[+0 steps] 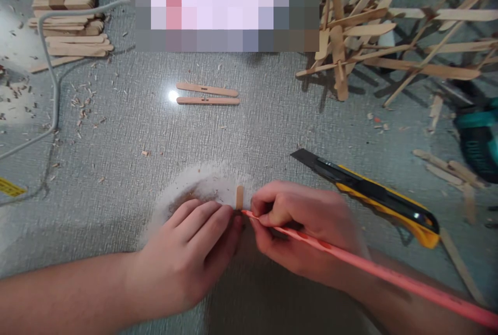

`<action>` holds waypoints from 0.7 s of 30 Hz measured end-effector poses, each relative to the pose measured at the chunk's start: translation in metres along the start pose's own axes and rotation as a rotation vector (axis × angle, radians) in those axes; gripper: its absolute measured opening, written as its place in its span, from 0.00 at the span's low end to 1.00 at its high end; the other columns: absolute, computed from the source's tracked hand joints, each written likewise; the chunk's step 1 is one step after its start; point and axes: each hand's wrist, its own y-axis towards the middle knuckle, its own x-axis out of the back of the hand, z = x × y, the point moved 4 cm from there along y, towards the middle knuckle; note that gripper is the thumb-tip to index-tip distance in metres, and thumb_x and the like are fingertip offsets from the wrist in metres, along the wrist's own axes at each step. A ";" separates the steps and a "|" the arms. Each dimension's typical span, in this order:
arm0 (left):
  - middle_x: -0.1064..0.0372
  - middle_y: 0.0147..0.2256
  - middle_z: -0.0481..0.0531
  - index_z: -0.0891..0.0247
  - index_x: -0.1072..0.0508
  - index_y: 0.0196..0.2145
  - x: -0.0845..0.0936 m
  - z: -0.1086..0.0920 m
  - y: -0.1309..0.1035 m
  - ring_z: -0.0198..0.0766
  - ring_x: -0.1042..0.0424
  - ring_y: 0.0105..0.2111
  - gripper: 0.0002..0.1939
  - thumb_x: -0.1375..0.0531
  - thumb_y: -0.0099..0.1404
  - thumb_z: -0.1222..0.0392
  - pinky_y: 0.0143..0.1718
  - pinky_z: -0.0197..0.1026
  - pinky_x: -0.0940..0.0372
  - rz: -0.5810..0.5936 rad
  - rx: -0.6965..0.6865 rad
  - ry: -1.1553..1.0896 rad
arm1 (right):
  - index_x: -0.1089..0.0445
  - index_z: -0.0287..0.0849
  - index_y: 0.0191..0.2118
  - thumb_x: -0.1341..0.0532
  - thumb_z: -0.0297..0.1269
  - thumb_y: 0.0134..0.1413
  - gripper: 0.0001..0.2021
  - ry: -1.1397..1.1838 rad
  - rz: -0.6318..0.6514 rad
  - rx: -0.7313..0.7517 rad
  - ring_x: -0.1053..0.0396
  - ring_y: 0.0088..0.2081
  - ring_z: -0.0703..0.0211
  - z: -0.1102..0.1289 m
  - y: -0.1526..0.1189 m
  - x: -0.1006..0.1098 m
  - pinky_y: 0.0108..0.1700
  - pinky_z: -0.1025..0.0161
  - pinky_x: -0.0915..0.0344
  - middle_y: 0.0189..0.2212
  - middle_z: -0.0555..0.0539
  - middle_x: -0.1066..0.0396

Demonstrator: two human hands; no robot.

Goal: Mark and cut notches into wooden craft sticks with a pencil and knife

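Note:
My right hand (pixel 299 226) is closed in a writing grip on a long pink pencil (pixel 373 267). The pencil's tip meets the lower visible part of a wooden craft stick (pixel 239 196), and its shaft runs back over my right forearm. My left hand (pixel 202 236) has its fingers bent and its fingertips gathered on the stick from the left. Only the stick's rounded far end shows; its near part is hidden by my left fingers. Farther off, two craft sticks (pixel 208 95) with small dark marks at their middles lie side by side.
A yellow and black utility knife (pixel 369 195) lies right of my right hand. Loose craft sticks (pixel 361 29) form a tangle at the back right, near a teal and black tool (pixel 478 133). Stacked sticks (pixel 78 39) and a grey cable (pixel 52 75) lie left, among wood chips.

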 end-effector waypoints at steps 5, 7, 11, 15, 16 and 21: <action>0.27 0.47 0.64 0.78 0.25 0.48 0.002 0.000 0.001 0.49 0.28 0.46 0.12 0.39 0.67 0.72 0.47 0.52 0.29 -0.016 -0.007 0.008 | 0.43 0.45 0.30 0.39 0.22 0.52 0.13 0.005 0.000 -0.009 0.34 0.24 0.71 0.001 -0.001 0.000 0.24 0.72 0.39 0.27 0.54 0.30; 0.27 0.47 0.64 0.78 0.24 0.47 0.002 0.000 0.001 0.48 0.28 0.46 0.11 0.39 0.68 0.72 0.46 0.52 0.29 -0.016 -0.004 0.005 | 0.42 0.46 0.30 0.39 0.23 0.52 0.13 0.001 -0.010 -0.009 0.34 0.25 0.70 0.001 -0.002 0.000 0.24 0.71 0.39 0.27 0.54 0.30; 0.27 0.49 0.66 0.79 0.25 0.49 0.000 -0.001 0.001 0.51 0.28 0.47 0.13 0.38 0.67 0.71 0.47 0.54 0.29 -0.001 -0.023 0.018 | 0.42 0.45 0.29 0.38 0.23 0.52 0.13 0.006 0.004 -0.020 0.34 0.25 0.71 0.000 -0.002 -0.001 0.25 0.72 0.39 0.27 0.55 0.30; 0.27 0.48 0.65 0.79 0.25 0.48 0.000 0.000 0.000 0.50 0.28 0.47 0.12 0.38 0.67 0.71 0.46 0.53 0.29 -0.014 -0.019 0.012 | 0.42 0.45 0.29 0.38 0.23 0.52 0.13 0.004 -0.015 -0.016 0.34 0.25 0.72 -0.001 -0.002 -0.001 0.25 0.72 0.39 0.27 0.54 0.30; 0.27 0.48 0.65 0.78 0.25 0.47 0.000 0.000 0.000 0.50 0.28 0.47 0.12 0.38 0.67 0.71 0.46 0.53 0.29 -0.015 -0.019 0.013 | 0.42 0.45 0.29 0.38 0.23 0.52 0.13 0.006 -0.014 -0.014 0.34 0.25 0.72 -0.001 -0.002 -0.002 0.25 0.72 0.39 0.27 0.54 0.30; 0.27 0.48 0.65 0.78 0.25 0.48 0.000 0.001 -0.001 0.50 0.28 0.47 0.12 0.38 0.67 0.71 0.46 0.53 0.29 -0.017 -0.019 0.022 | 0.42 0.45 0.29 0.38 0.22 0.52 0.13 0.013 -0.009 -0.017 0.34 0.25 0.72 -0.001 -0.003 -0.002 0.26 0.72 0.38 0.26 0.55 0.30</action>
